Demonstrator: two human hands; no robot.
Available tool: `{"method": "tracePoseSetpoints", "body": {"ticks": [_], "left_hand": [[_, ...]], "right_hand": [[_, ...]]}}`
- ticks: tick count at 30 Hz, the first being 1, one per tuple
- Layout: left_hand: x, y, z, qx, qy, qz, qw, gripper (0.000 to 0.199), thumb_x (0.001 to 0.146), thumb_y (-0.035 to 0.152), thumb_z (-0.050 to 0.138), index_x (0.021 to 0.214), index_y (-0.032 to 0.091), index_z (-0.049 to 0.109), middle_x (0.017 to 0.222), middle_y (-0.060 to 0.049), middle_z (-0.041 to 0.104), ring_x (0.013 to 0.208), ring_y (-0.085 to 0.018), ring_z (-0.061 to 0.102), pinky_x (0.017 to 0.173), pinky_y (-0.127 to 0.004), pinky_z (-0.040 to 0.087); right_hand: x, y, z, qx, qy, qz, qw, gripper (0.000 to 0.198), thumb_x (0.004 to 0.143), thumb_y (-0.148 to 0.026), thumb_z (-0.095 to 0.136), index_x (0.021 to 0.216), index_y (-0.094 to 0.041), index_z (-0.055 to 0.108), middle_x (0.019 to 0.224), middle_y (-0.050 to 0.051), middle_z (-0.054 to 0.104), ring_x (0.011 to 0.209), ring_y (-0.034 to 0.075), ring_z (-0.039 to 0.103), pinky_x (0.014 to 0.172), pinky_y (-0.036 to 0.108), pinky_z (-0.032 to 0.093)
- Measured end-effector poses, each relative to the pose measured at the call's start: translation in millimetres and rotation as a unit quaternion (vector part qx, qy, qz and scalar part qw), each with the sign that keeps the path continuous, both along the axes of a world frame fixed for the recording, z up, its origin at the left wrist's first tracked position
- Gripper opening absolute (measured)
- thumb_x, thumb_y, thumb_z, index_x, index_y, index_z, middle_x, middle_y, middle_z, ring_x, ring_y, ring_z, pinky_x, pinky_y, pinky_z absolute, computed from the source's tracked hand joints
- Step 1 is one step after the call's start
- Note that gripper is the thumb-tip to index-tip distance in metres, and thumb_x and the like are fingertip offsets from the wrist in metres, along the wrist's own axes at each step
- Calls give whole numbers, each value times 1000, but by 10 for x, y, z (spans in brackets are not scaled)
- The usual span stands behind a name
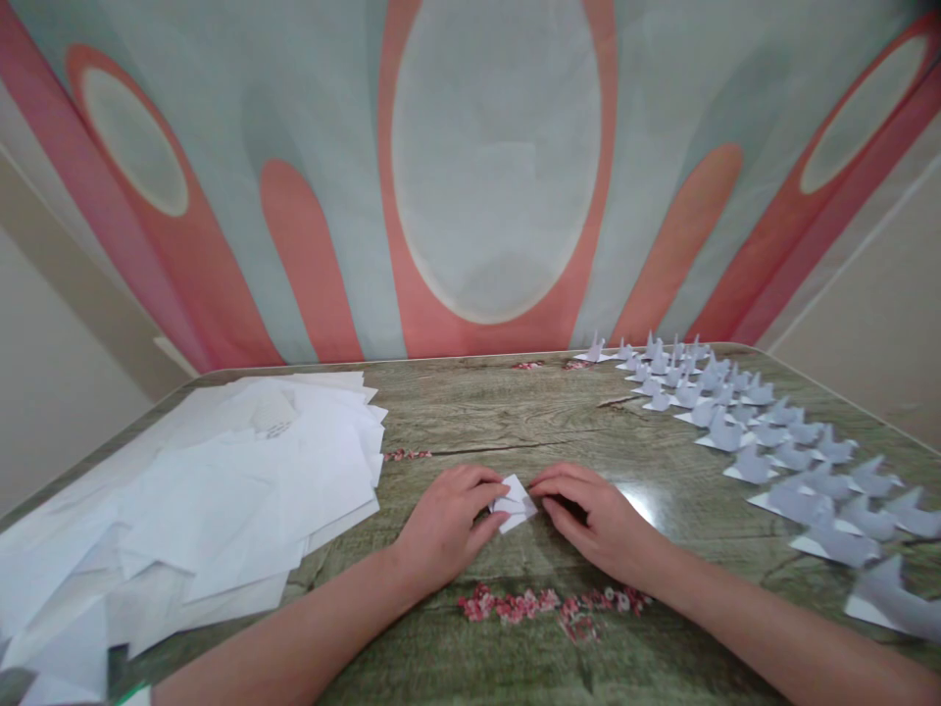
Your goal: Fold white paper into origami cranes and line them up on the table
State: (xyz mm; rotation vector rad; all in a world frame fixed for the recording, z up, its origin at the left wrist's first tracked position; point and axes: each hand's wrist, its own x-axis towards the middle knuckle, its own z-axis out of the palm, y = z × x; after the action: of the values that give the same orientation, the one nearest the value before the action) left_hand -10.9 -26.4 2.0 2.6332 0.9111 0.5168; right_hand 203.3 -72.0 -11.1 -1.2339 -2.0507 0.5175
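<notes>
We pinch folded paper (518, 508), left hand (450, 512); right hand (594, 512) beside paper, grip unclear. Likely light, creasable; hold edges.

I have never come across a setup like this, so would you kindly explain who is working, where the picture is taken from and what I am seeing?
There is no machine here: a person works with two bare hands. The single picture comes from a camera worn on the head, looking forward and down.

The left hand holds a small folded piece of white paper between thumb and fingers. The right hand is just beside it; whether its fingertips touch the paper is hard to tell.

The surface is a wood-grain table printed with pink flowers. Loose white paper sheets lie heaped on the left, and small folded white paper figures, rather bird-like, stand in rows on the right.
</notes>
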Motion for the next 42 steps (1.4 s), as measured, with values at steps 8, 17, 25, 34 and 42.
{"method": "tracePoseSetpoints", "body": {"ticks": [8,17,25,34,42], "left_hand": [[39,-33,40,-91,-96,25,991,39,74,22,64,111,20,53,99,-6,54,92,-19,51,82,-32,44],[51,-59,39,-109,-133,0,985,37,76,14,61,111,20,52,100,-5,49,94,-16,50,83,-29,44],[49,-72,29,-97,-140,7,985,40,76,12,60,114,22,50,106,-5,48,98,-16,50,83,-29,45],[56,-80,23,-86,-167,2,982,43,76,17,61,115,22,44,110,-7,50,93,-16,53,82,-32,47],[47,-85,48,-40,-145,-11,989,24,77,23,61,99,19,54,102,-7,55,97,-19,51,86,-35,42]], "right_hand": [[-18,-6,-20,-7,-12,-23,1000,17,78,-20,57,95,-20,59,98,6,57,93,18,52,82,34,42],[-28,-10,20,-28,-16,-8,999,15,81,-21,56,95,-21,58,92,5,60,88,19,53,79,35,41],[-85,-27,5,-60,26,-45,997,21,77,-19,58,98,-20,57,85,2,64,81,18,56,74,33,42],[-72,-25,42,18,16,-24,999,7,82,-18,53,80,-20,60,74,2,61,74,16,55,70,30,41],[-7,1,54,210,-109,-19,971,12,83,-15,50,84,-20,61,82,5,64,85,19,53,74,34,39]]}}
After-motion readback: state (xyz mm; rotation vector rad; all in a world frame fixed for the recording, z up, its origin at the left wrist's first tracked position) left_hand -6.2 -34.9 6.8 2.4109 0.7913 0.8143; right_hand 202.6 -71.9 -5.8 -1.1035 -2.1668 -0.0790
